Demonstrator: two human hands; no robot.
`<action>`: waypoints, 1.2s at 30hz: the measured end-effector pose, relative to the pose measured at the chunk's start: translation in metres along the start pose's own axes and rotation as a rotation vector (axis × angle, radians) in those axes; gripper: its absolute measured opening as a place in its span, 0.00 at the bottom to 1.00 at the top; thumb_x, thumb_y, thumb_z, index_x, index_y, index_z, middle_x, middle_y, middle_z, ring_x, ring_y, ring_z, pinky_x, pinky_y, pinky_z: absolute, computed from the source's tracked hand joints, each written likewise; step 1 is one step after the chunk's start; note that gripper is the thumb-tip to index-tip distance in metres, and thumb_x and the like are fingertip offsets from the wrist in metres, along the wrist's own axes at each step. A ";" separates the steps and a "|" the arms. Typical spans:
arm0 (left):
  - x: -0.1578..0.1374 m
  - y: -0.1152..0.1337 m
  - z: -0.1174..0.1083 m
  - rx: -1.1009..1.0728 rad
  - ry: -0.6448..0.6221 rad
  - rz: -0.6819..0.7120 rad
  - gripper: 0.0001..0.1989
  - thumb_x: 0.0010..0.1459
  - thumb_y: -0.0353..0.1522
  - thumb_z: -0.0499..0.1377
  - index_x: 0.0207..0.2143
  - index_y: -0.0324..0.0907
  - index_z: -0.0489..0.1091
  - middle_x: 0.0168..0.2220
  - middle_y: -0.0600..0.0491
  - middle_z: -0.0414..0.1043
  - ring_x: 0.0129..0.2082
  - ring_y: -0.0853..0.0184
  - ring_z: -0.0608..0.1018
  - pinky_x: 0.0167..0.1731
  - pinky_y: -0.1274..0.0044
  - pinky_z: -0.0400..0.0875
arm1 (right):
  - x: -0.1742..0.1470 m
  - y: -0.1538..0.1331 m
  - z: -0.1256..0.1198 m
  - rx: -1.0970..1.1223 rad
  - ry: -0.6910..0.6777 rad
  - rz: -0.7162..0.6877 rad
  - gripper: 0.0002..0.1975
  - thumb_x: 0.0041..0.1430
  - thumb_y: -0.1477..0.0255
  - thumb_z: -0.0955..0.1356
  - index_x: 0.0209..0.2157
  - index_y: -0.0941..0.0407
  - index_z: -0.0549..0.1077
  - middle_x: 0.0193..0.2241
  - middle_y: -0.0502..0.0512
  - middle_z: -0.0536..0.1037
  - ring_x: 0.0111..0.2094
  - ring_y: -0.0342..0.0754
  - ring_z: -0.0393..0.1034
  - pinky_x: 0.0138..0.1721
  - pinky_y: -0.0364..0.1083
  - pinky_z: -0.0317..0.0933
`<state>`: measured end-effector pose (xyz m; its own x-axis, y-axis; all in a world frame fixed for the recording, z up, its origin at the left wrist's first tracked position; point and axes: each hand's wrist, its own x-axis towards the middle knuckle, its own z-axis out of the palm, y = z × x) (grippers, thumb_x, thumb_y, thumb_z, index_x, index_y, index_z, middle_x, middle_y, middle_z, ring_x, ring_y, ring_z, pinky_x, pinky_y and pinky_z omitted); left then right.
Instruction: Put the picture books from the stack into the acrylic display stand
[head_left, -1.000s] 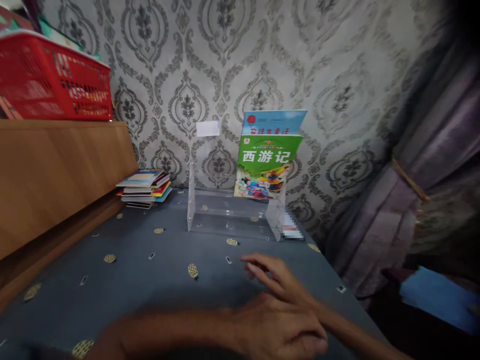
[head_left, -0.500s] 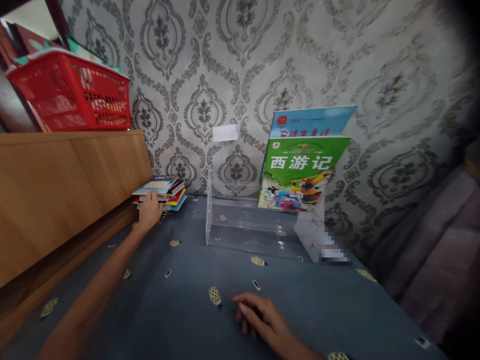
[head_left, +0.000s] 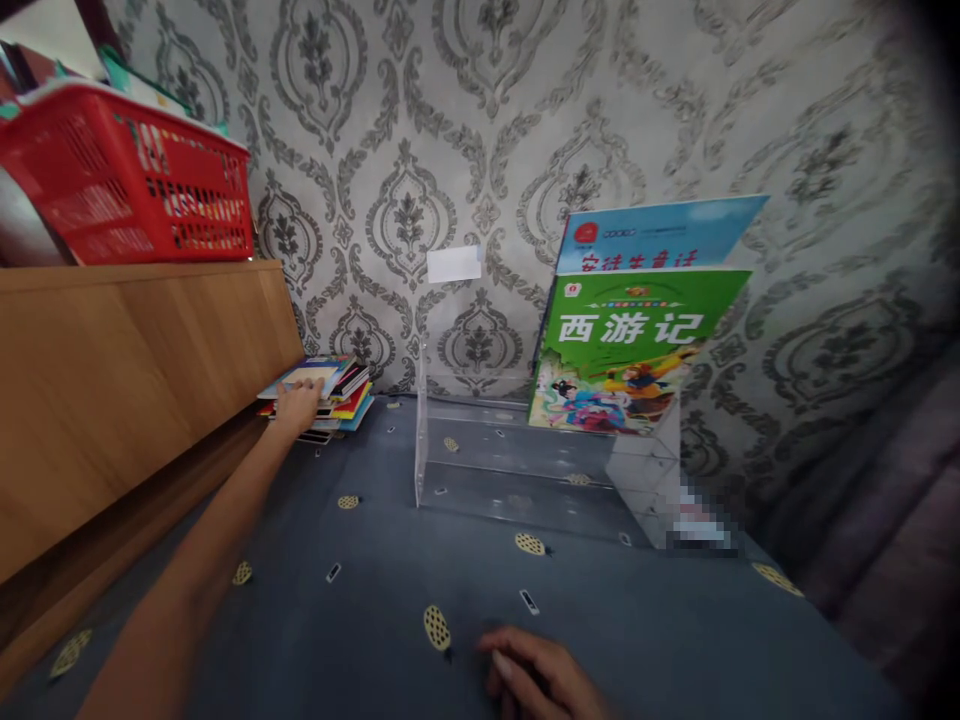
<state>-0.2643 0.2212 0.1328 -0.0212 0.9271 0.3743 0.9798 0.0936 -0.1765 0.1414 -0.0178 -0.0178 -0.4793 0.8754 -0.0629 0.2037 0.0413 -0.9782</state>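
My left hand (head_left: 298, 405) reaches to a stack of books (head_left: 351, 405) at the left, its fingers spread over the cover of the top book (head_left: 300, 377). I see no book lifted off the pile. My right hand (head_left: 544, 672) hovers low at the bottom edge, fingers loosely bent and apart, with nothing in it. Beyond it stands a clear acrylic book rack (head_left: 645, 495) with stepped tiers. On the rack's right side lean a green picture book (head_left: 622, 345) and, behind it, a blue picture book (head_left: 660, 235).
A red plastic basket (head_left: 150, 180) filled with things stands on the wooden ledge (head_left: 135, 370) at the left. Dark patterned cloth (head_left: 360, 620) covers the surface. A white label (head_left: 454, 264) is on the rack's upper left. Patterned wallpaper (head_left: 480, 150) rises behind.
The view has shifted slightly, so the rack and its books appear larger and farther right. My left hand stays at the stack, fingers more spread on top. My right hand sits lower in view.
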 end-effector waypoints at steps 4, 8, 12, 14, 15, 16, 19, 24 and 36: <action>-0.010 0.006 -0.009 0.059 -0.016 -0.006 0.24 0.61 0.23 0.46 0.58 0.38 0.64 0.52 0.33 0.73 0.53 0.48 0.75 0.59 0.47 0.51 | 0.002 -0.003 0.001 -0.015 -0.020 -0.037 0.34 0.60 0.40 0.60 0.47 0.54 0.75 0.32 0.56 0.76 0.29 0.47 0.72 0.34 0.48 0.68; -0.024 0.019 -0.018 0.094 -0.031 -0.028 0.23 0.61 0.24 0.45 0.57 0.33 0.64 0.50 0.29 0.74 0.49 0.46 0.77 0.57 0.47 0.53 | 0.002 -0.010 0.001 -0.031 -0.037 -0.065 0.32 0.61 0.41 0.60 0.45 0.54 0.76 0.31 0.56 0.76 0.28 0.46 0.71 0.31 0.46 0.66; -0.042 0.034 -0.026 0.099 -0.049 -0.050 0.23 0.62 0.25 0.45 0.59 0.29 0.63 0.49 0.26 0.73 0.48 0.43 0.77 0.55 0.48 0.54 | 0.000 -0.019 0.001 -0.013 -0.034 -0.073 0.32 0.60 0.41 0.61 0.43 0.55 0.76 0.30 0.55 0.76 0.27 0.46 0.71 0.30 0.46 0.65; -0.052 0.042 -0.030 0.088 -0.061 -0.053 0.23 0.63 0.26 0.47 0.59 0.27 0.63 0.49 0.25 0.73 0.49 0.41 0.77 0.54 0.48 0.55 | -0.001 -0.021 0.002 -0.009 -0.031 -0.080 0.32 0.60 0.41 0.62 0.43 0.55 0.76 0.29 0.54 0.76 0.27 0.46 0.70 0.30 0.46 0.65; -0.057 0.045 -0.031 0.082 -0.068 -0.054 0.23 0.63 0.26 0.48 0.59 0.26 0.63 0.48 0.24 0.73 0.49 0.40 0.77 0.54 0.48 0.55 | -0.001 -0.022 0.002 -0.008 -0.032 -0.085 0.32 0.60 0.41 0.62 0.42 0.56 0.76 0.29 0.54 0.75 0.27 0.46 0.70 0.30 0.46 0.64; -0.062 0.049 -0.033 0.077 -0.076 -0.053 0.24 0.62 0.25 0.49 0.59 0.26 0.63 0.48 0.24 0.73 0.48 0.40 0.77 0.54 0.48 0.55 | 0.000 -0.021 0.002 -0.006 -0.034 -0.090 0.32 0.60 0.41 0.62 0.42 0.56 0.76 0.29 0.54 0.75 0.27 0.46 0.70 0.30 0.46 0.64; -0.077 0.060 -0.037 0.074 -0.103 -0.049 0.25 0.60 0.22 0.48 0.60 0.24 0.63 0.46 0.24 0.74 0.47 0.39 0.78 0.53 0.46 0.55 | 0.000 -0.020 0.002 0.002 -0.035 -0.100 0.31 0.60 0.42 0.62 0.42 0.56 0.75 0.29 0.54 0.75 0.26 0.45 0.69 0.29 0.46 0.63; -0.101 0.075 -0.041 0.086 -0.167 -0.017 0.25 0.59 0.20 0.45 0.57 0.24 0.66 0.46 0.25 0.74 0.45 0.42 0.78 0.50 0.45 0.58 | 0.000 -0.021 0.003 -0.006 -0.047 -0.104 0.31 0.60 0.42 0.62 0.41 0.57 0.74 0.29 0.54 0.74 0.27 0.45 0.69 0.30 0.46 0.62; -0.151 0.093 -0.048 0.088 -0.442 0.197 0.14 0.58 0.26 0.55 0.43 0.34 0.78 0.43 0.33 0.78 0.46 0.48 0.80 0.43 0.60 0.72 | 0.002 -0.019 0.002 -0.016 -0.062 -0.127 0.31 0.60 0.43 0.63 0.42 0.57 0.75 0.29 0.54 0.75 0.26 0.45 0.69 0.28 0.45 0.62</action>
<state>-0.1601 0.0726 0.1032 0.0615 0.9938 -0.0928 0.9536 -0.0859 -0.2884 0.1351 -0.0180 0.0001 -0.5541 0.8311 0.0485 0.1511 0.1577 -0.9758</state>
